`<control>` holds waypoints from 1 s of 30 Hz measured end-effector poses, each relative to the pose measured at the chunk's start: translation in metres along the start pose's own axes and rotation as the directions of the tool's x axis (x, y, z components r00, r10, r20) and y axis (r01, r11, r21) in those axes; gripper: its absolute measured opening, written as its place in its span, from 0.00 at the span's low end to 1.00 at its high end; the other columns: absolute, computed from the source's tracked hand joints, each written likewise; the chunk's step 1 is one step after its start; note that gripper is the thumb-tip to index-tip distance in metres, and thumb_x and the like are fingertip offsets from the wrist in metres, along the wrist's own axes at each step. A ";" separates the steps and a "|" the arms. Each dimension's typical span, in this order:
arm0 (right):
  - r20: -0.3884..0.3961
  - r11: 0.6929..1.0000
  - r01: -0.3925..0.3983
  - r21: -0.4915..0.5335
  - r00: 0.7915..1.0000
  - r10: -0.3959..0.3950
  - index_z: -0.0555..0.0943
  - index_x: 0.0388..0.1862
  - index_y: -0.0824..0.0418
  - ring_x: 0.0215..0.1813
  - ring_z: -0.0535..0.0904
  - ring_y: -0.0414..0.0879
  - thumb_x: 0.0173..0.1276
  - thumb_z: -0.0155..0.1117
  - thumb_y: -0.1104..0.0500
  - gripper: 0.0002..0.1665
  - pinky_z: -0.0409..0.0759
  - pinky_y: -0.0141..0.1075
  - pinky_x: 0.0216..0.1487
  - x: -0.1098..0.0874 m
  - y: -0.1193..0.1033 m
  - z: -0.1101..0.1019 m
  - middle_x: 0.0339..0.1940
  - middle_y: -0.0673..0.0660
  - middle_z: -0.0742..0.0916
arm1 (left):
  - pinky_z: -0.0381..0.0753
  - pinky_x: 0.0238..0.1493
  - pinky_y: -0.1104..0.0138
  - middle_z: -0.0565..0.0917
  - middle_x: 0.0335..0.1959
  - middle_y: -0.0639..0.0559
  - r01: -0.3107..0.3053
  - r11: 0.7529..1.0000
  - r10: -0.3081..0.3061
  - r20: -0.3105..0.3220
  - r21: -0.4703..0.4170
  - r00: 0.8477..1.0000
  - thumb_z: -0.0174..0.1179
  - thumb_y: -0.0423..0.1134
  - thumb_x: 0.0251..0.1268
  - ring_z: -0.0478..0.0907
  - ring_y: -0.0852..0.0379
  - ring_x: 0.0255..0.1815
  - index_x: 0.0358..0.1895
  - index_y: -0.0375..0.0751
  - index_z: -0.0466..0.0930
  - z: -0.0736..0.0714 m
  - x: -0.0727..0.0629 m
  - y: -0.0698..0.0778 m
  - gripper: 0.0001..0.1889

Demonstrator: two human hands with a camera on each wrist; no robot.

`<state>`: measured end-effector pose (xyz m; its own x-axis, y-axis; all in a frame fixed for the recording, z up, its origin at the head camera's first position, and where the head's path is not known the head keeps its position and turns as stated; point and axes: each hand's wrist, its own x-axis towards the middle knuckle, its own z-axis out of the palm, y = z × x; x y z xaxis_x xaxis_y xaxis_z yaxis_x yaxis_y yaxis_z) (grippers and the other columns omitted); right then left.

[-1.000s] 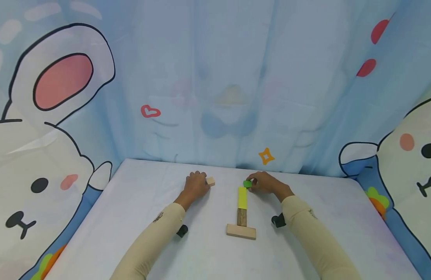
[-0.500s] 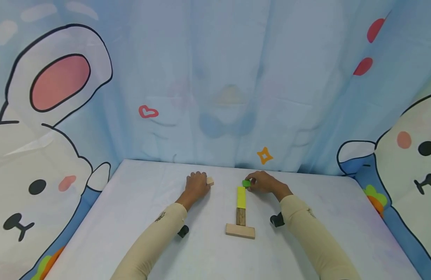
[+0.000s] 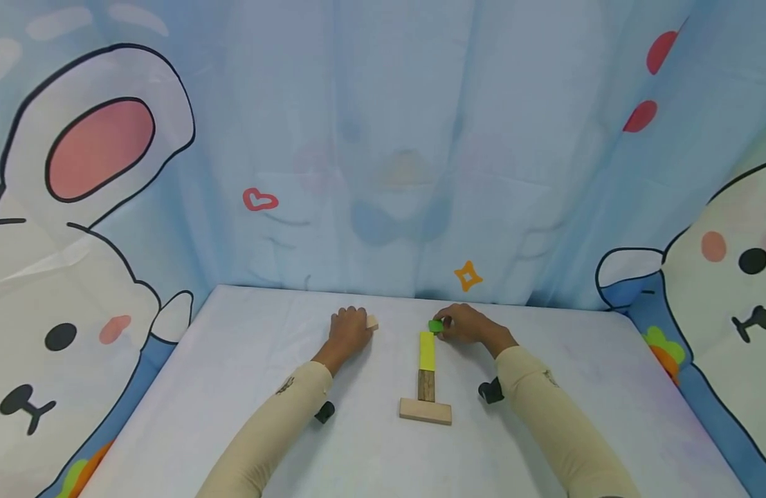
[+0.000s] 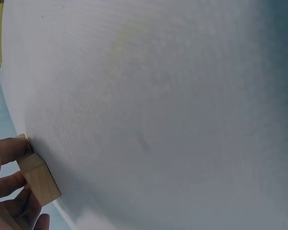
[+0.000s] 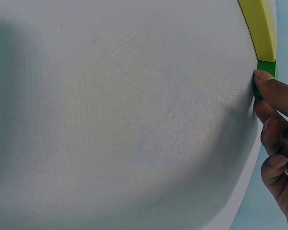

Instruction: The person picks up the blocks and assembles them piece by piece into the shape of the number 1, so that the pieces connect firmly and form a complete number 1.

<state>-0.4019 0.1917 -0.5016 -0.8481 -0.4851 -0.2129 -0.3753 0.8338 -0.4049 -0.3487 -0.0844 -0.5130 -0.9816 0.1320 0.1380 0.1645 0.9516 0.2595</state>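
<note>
My left hand [image 3: 350, 330] holds a plain wooden block [image 4: 42, 184] at the far left of the blocks laid on the table. The thumb covers part of that block in the left wrist view. With thumb and fingers, my right hand [image 3: 463, 324] pinches a small green block [image 3: 435, 326] at the far end of a yellow block [image 3: 427, 351]. In the right wrist view the green block appears against the yellow one's end. Nearer to me, a dark-grained brown block [image 3: 426, 386] continues the line, and a long pale wooden block [image 3: 425, 411] lies crosswise at its near end.
A white cloth covers the table [image 3: 351, 456]. Behind it hangs a light blue curtain [image 3: 389, 138] with cartoon animals, close beyond both hands. Dark wrist cameras [image 3: 491, 391] sit under the sleeves.
The head view has shifted slightly, so everything sits a little further left. Both hands keep their holds, and the blocks stay in the same arrangement.
</note>
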 end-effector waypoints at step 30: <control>-0.007 1.000 -0.012 0.013 1.000 0.012 0.81 0.61 0.61 0.46 0.77 0.47 0.65 0.72 0.57 0.26 0.78 0.44 0.51 -0.002 0.000 0.001 0.44 0.55 0.85 | 0.75 0.45 0.54 0.84 0.35 0.44 -0.008 1.000 0.008 0.034 0.010 0.999 0.67 0.42 0.66 0.78 0.48 0.37 0.45 0.34 0.84 -0.006 -0.003 0.002 0.14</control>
<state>-0.4001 0.1924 -0.5025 -0.8550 -0.4735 -0.2116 -0.3606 0.8360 -0.4136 -0.3450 -0.0850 -0.5073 -0.9830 0.1488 0.1072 0.1714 0.9533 0.2487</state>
